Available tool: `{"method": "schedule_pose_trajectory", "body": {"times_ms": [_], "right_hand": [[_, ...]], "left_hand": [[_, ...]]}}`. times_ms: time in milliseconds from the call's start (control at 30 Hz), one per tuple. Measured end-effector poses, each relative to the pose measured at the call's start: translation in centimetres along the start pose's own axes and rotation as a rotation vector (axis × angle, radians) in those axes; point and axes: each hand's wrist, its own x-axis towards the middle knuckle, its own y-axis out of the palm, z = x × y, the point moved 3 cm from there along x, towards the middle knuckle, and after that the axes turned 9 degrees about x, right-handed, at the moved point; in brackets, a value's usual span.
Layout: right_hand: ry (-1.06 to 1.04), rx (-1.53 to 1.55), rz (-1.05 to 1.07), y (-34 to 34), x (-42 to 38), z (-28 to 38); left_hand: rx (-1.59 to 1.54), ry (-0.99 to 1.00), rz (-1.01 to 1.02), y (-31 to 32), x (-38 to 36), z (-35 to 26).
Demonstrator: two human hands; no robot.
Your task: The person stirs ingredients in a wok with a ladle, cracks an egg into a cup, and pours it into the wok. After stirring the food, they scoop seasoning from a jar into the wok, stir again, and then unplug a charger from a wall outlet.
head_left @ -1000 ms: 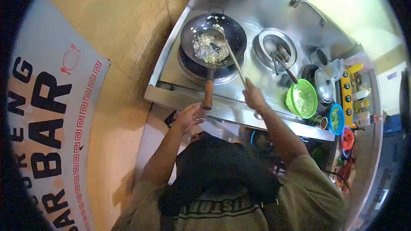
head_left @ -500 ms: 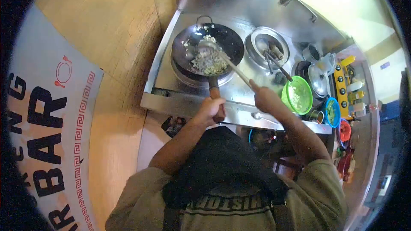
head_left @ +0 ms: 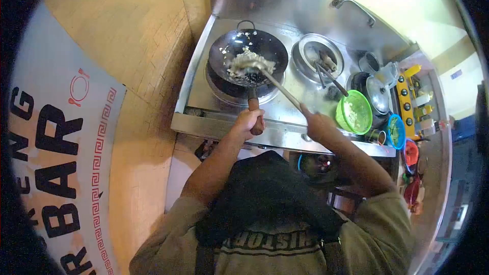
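My left hand is wrapped round the wooden handle of a dark wok. The wok sits over a burner ring, tilted toward me, its far side raised. Pale chopped food, perhaps rice, lies in the bowl, with scattered bits on the far wall. In my right hand is the long handle of a ladle. The ladle's head is down in the food, near the side closest to me, and partly blurred.
Right of the wok stands a round metal pot with utensils in it. Beyond are a green basket holding pale food, a lidded pot and a blue basket. A faucet juts from the steel backsplash; a wall borders the left.
The ladle head has come down toward the near side of the wok, and the food has shifted and bunched. The wok is tipped differently, showing more of the burner ring. Both hands keep their grip.
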Motion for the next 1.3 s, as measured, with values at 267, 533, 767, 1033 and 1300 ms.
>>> {"method": "schedule_pose_trajectory", "body": {"times_ms": [267, 533, 767, 1033, 1300], "right_hand": [[-0.1, 0.17, -0.04, 2.1, 0.4, 1.4], [-0.116, 0.33, -0.255, 2.0, 10.8, 3.3], [-0.238, 0.079, -0.02, 1.5, 0.3, 3.4], [-0.206, -0.324, -0.236, -8.1, -4.0, -1.6], [-0.126, -0.119, -0.161, -3.2, 1.6, -5.0]], "left_hand": [[0.026, -0.008, 0.065, -1.4, -1.3, 0.6], [0.006, 0.035, -0.005, -0.1, -1.3, -0.2], [0.105, 0.0, 0.042, -3.4, 0.3, 1.3], [0.12, 0.024, 0.039, 2.1, -3.0, 0.1], [-0.204, 0.002, 0.11, -0.1, -0.5, 0.8]]}}
